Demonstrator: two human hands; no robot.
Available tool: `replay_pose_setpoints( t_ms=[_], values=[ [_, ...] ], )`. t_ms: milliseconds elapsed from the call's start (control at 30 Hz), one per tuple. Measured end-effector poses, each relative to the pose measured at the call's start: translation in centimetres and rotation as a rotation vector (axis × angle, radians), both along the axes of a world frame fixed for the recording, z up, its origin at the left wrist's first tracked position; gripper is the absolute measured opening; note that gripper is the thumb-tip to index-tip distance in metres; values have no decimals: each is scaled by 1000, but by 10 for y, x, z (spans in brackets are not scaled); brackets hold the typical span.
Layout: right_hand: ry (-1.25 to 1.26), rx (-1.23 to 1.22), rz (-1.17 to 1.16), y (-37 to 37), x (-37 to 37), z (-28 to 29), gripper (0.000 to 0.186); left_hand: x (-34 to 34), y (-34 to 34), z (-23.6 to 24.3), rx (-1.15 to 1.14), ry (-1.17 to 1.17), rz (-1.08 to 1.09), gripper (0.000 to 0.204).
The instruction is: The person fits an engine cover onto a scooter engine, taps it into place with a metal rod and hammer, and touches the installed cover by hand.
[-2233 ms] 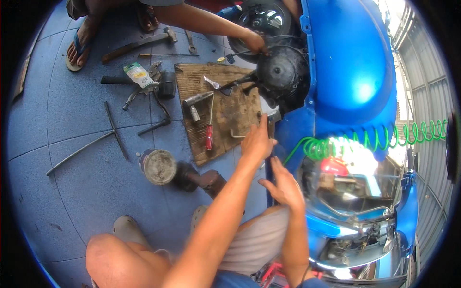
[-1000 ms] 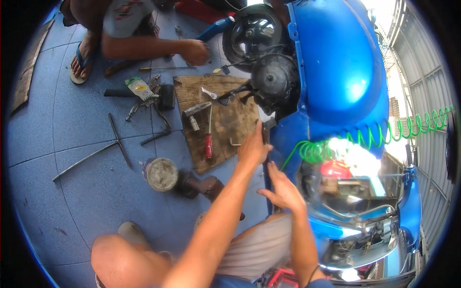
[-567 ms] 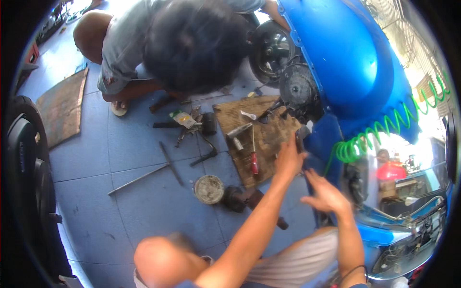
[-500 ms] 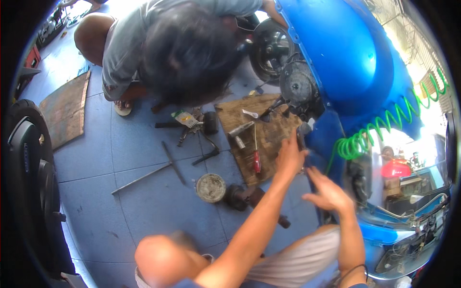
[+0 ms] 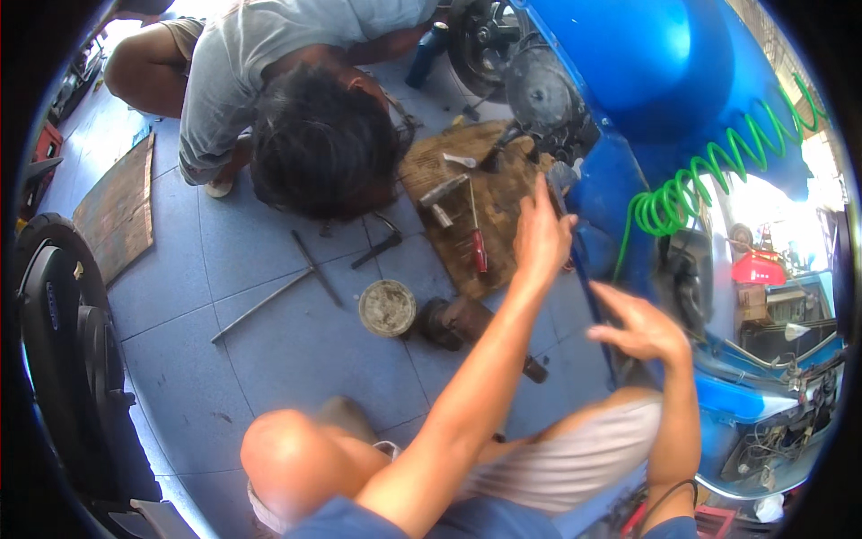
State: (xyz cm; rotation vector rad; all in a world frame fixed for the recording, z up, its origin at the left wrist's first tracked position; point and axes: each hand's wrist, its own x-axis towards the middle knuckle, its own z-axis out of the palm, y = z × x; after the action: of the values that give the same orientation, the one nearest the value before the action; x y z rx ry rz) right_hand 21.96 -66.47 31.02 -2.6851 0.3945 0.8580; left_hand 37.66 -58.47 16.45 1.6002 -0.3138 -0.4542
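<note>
My left hand (image 5: 544, 235) is beside the lower edge of a blue scooter body (image 5: 620, 171), fingers stretched upward and thumb apart. Near that same edge, lower down, my right hand (image 5: 642, 323) has its fingers extended, pointing left, with nothing seen in them. Whether either hand touches the body I cannot tell. Just left of my left hand, a wooden board (image 5: 503, 216) bears a red-handled screwdriver (image 5: 479, 251) and a metal T-shaped tool (image 5: 442, 193). Beyond it are the scooter's round grimy engine cover (image 5: 541, 90) and a wheel (image 5: 476, 45).
Opposite me another person (image 5: 332, 135) crouches, head low over the floor. A T-bar wrench (image 5: 269, 301), a round tin (image 5: 387, 308) and a dark, grimy cylindrical tool (image 5: 453, 322) lie on blue tiles. A green coiled hose (image 5: 664, 211) hangs at right; a black scooter (image 5: 67, 332) stands left.
The other person's head has moved left and lower, now covering the black mallet and packet. My right hand has shifted slightly right and away from my left. The whole view has shifted a little.
</note>
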Motion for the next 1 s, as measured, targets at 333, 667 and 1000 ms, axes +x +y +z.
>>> replay_pose_setpoints(
  t_ms=[333,667,1000],
  values=[
    [37,73,-81,7,4,4,90,-2,3,-4,-98,-128,96,87],
    [-1,-48,-3,-10,7,-10,91,0,-1,-2,-86,-155,74,84],
    [52,-54,13,-8,15,-14,90,3,7,5,-76,-55,39,83]
  ],
)
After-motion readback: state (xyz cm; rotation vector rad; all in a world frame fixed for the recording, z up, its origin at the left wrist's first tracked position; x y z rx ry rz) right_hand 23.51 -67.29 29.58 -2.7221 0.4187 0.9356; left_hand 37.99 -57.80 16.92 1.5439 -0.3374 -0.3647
